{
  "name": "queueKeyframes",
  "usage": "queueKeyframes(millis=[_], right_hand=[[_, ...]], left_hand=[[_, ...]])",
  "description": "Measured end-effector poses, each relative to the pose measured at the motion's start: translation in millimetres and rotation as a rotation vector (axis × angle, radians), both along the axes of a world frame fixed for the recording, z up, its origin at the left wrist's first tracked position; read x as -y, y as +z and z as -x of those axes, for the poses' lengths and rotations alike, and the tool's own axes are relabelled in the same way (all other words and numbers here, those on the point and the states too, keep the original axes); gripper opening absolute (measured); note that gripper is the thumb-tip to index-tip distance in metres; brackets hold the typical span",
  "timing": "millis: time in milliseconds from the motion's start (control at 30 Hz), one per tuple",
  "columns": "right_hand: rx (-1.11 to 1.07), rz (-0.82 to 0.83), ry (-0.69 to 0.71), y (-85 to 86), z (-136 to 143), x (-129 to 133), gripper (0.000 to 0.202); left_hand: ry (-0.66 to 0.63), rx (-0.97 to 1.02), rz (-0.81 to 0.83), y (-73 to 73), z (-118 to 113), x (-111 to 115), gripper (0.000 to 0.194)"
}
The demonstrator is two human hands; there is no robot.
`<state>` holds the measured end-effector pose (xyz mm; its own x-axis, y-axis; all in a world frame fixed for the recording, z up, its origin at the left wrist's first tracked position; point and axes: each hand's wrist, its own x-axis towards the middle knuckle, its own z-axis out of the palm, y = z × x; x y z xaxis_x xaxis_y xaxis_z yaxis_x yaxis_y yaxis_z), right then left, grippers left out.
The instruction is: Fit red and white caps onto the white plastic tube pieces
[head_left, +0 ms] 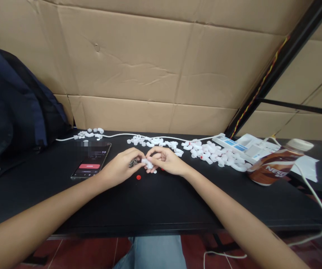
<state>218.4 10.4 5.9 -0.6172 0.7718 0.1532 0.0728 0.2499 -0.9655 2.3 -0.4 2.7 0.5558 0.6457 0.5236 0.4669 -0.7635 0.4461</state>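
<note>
My left hand (125,164) and my right hand (165,161) meet over the middle of the black table. Between their fingertips they pinch a small white plastic piece (147,163), partly hidden by the fingers. Several dark ring-like parts (133,163) show by my left hand's fingers. A red disc (138,177) lies on the table just below the hands. Close under the right fingers is a small white disc (155,172). Behind the hands are loose white plastic parts (156,142), and to their right a larger heap of white pieces (211,151) with some red spots.
A phone (90,160) with a lit screen lies left of the hands. A brown bottle (275,164) and a blue-and-white box (233,147) stand at the right. A white cable (118,135) runs along the back. At far left is a dark backpack (17,101).
</note>
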Motion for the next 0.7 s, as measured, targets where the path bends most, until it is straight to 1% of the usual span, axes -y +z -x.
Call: queueKeyframes(millis=[100,267,400,467,567,633,700], right_hand=[[-0.022,-0.009,0.011,-0.2,0.9,0.3,0.022],[-0.023,-0.012,0.007,2.8,0.7,1.7,0.023],[-0.028,-0.042,-0.019,4.3,-0.5,2.2,0.027],[-0.035,-0.062,-0.040,5.0,-1.1,2.7,0.028],[-0.030,-0.070,-0.039,5.4,-1.1,3.5,0.026],[-0.023,-0.046,-0.026,4.9,-0.3,3.9,0.026],[-0.020,-0.008,-0.013,4.2,0.9,4.0,0.026]], left_hand=[[-0.039,0.018,-0.072,-0.3,0.5,-0.4,0.006],[-0.031,0.034,-0.074,1.8,0.2,-0.7,0.008],[0.024,0.059,-0.008,4.8,-0.8,1.7,0.022],[0.056,0.043,0.068,5.7,-1.1,2.1,0.022],[0.044,0.015,0.163,4.9,-1.0,0.6,0.024],[0.012,0.026,0.158,3.5,-0.9,-0.7,0.019],[-0.019,0.052,0.095,2.4,-1.0,-1.1,0.013]])
